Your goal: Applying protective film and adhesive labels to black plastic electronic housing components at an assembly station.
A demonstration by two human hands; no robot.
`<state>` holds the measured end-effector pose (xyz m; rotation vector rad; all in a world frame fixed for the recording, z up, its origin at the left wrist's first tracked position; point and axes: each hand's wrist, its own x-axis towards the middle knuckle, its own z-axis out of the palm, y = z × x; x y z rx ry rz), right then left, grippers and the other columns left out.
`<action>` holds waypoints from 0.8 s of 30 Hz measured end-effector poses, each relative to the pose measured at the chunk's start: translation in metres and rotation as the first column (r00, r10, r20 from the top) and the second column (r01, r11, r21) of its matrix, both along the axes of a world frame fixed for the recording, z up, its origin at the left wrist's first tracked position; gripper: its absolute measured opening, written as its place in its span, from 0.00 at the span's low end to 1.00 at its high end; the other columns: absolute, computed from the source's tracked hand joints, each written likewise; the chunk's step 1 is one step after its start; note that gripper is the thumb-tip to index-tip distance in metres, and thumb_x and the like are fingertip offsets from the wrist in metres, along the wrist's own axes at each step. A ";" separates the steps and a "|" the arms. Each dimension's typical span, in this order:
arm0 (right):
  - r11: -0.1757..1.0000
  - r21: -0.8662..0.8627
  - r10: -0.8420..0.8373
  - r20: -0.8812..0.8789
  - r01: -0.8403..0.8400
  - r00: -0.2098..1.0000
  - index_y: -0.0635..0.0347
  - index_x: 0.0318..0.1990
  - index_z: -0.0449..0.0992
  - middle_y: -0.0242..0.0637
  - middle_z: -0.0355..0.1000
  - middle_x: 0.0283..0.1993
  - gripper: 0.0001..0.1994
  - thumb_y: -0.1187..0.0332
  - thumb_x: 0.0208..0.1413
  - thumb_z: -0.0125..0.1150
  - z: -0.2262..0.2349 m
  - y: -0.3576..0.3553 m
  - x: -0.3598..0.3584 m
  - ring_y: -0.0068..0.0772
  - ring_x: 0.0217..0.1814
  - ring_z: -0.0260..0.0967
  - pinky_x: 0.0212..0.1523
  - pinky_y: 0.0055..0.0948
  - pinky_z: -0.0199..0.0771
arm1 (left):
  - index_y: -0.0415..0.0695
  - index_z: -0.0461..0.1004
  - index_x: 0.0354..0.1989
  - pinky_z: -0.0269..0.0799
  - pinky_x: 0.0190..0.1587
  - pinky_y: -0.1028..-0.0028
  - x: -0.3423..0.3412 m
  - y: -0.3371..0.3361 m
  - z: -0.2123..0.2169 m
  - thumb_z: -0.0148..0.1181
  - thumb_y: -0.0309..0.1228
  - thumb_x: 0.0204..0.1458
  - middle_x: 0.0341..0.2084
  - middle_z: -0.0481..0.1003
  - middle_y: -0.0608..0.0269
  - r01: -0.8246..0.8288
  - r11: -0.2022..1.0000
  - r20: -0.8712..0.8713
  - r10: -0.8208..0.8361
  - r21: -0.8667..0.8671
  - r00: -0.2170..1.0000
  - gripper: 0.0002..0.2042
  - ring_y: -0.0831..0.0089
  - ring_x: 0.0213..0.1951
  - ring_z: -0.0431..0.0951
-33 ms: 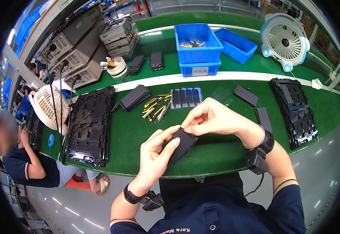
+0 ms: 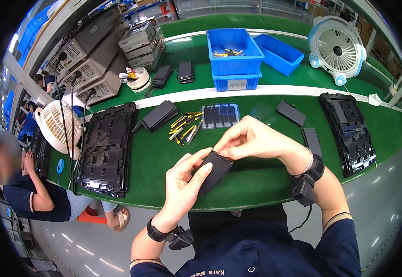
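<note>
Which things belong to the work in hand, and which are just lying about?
In use: black rectangular block, held in the left hand, right hand at its far end; probably loose narrow strips.

Lying about, apparently: beige fan, blue-trimmed white fan, white cup.

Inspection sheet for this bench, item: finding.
Surface: green bench top, partly covered.
Job's things: black block in hand; loose yellow, black and silver strips; clear tray with dark strips.
Clutter: other black blocks lying about; black trays left and right; blue bins at the back.
Hands: left hand grips the block; right hand pinches at its far end, grip detail unclear.
Cables: dark cable past the left fan; another cable at right wrist.
Surroundings: seated person left, grey equipment stack, second fan right.
</note>
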<state>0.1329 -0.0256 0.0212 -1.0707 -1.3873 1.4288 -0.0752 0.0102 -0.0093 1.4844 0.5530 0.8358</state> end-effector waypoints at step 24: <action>0.974 -0.095 -0.213 -0.100 0.203 0.972 0.61 0.41 0.77 0.34 0.75 0.34 0.12 0.62 0.56 0.55 -0.018 0.003 -0.001 0.22 0.36 0.73 0.38 0.21 0.74 | 0.37 0.65 0.56 0.68 0.42 0.81 0.015 -0.007 -0.022 0.55 0.22 0.54 0.32 0.72 0.68 -0.169 0.978 0.111 0.183 -0.125 0.977 0.20 0.83 0.34 0.71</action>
